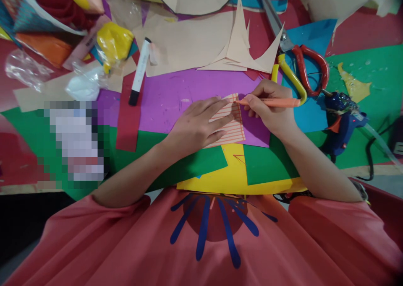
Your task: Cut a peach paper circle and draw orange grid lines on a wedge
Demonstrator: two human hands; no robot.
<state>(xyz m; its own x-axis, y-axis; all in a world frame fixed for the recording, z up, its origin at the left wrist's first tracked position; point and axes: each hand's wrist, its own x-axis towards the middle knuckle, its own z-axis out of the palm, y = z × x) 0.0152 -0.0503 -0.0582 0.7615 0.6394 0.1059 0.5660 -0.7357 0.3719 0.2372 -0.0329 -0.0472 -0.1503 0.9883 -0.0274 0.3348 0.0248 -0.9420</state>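
Observation:
My left hand lies flat with its fingers spread over a small pale paper piece, pressing it against a purple sheet. Orange lines run across this piece, with crossing lines along its right edge. In my right hand is an orange marker, pinched between thumb and fingers. The marker's tip points left and meets the upper right part of the lined paper, close to my left fingertips. My left palm hides the left part of the paper.
Large scissors with red and yellow handles lie beyond my right hand. A blue glue gun is at the right. A white marker rests on a red strip. Cut beige paper spreads behind; a yellow clay packet sits upper left.

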